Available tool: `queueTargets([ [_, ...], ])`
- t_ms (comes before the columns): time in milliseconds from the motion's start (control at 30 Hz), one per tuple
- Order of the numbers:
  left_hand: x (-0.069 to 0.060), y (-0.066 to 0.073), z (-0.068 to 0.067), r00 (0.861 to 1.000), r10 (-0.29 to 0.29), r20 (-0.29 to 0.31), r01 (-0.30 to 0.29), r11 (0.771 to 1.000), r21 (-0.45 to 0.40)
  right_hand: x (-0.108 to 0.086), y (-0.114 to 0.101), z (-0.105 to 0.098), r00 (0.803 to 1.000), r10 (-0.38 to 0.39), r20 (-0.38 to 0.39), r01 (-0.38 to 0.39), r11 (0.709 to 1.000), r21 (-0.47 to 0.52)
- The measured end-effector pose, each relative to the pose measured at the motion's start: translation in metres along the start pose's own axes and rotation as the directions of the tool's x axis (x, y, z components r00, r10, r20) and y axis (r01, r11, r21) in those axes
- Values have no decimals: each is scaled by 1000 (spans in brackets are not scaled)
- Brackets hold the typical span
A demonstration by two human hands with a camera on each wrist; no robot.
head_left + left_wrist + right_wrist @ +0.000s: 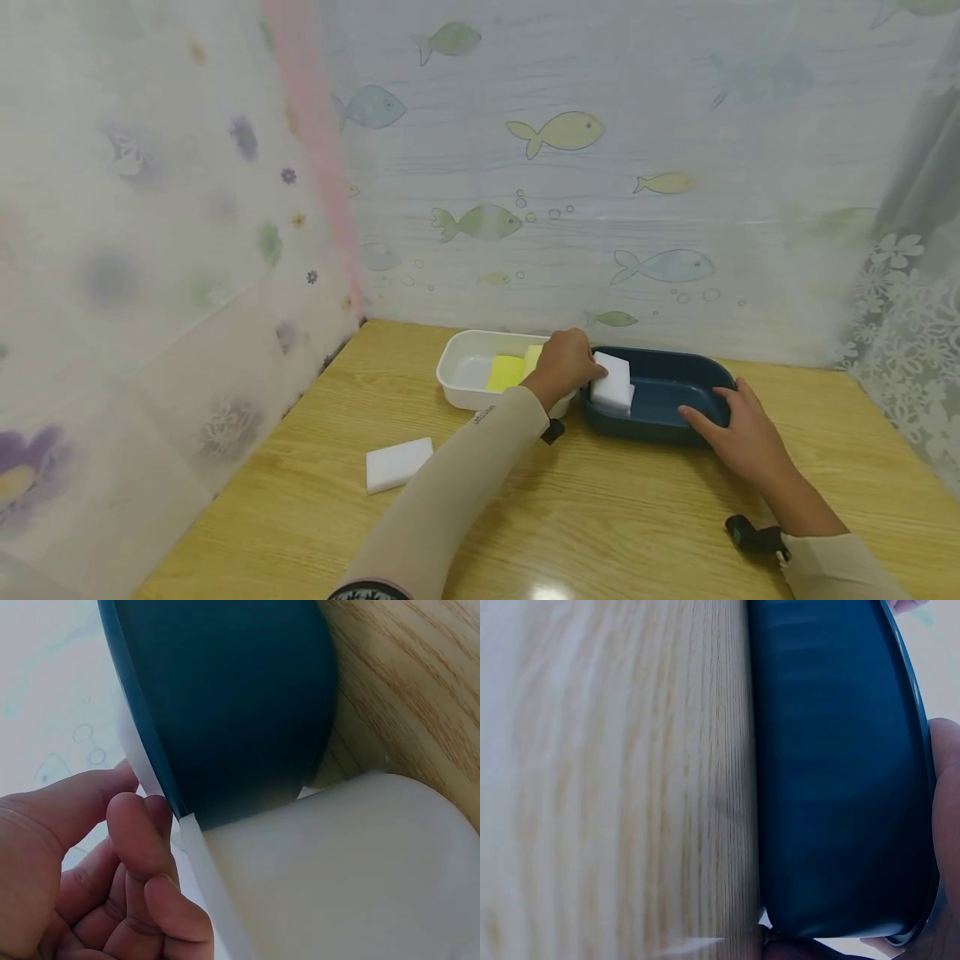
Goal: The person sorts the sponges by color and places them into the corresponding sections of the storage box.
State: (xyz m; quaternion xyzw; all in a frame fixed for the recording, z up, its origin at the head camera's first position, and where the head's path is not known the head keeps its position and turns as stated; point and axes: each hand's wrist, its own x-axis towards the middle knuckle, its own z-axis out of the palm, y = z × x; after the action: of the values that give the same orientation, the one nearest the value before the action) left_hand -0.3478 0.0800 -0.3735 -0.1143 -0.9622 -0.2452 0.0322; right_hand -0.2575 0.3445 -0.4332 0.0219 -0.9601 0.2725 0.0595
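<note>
My left hand (564, 367) reaches over the meeting rims of two basins and pinches a white sponge block (611, 380) at the left end of the dark blue basin (667, 430). Part of another white piece shows beneath that block. In the left wrist view, thumb and fingers (139, 832) come together at the rim, with a sliver of white between. My right hand (750, 433) holds the right front corner of the blue basin, thumb over its front rim. Yellow sponges (506, 372) lie in the white basin (459, 398), partly hidden by the left hand.
Another white sponge block (397, 464) lies flat on the wooden table (600, 508), left of my left forearm. A curtain with printed fish (570, 132) hangs right behind the basins. A flowered sheet (172, 275) closes off the left side.
</note>
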Motion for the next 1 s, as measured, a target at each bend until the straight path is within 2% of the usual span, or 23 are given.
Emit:
queueTargets([
  [267,-1,-6,0,1000,-10,17,10,1000,-9,1,-2,2,1000,-11,10,11,1000,6],
  [367,-1,-8,-3,1000,1,19,-1,1000,15,1,-2,3,1000,-13,13,13,1000,6],
  [500,-3,-12,-10,999,43,31,-44,998,48,1,-2,3,1000,-15,-2,15,1000,-8],
  [633,-6,-20,-18,996,78,51,-79,996,28,1,-2,2,1000,-20,-6,20,1000,-15],
  [833,-8,-33,-30,992,125,30,-125,992,6,0,-2,1,1000,-23,6,23,1000,-6],
  [1000,-12,-43,-39,986,164,44,-163,986,-15,0,0,1,1000,-13,9,13,1000,-8],
])
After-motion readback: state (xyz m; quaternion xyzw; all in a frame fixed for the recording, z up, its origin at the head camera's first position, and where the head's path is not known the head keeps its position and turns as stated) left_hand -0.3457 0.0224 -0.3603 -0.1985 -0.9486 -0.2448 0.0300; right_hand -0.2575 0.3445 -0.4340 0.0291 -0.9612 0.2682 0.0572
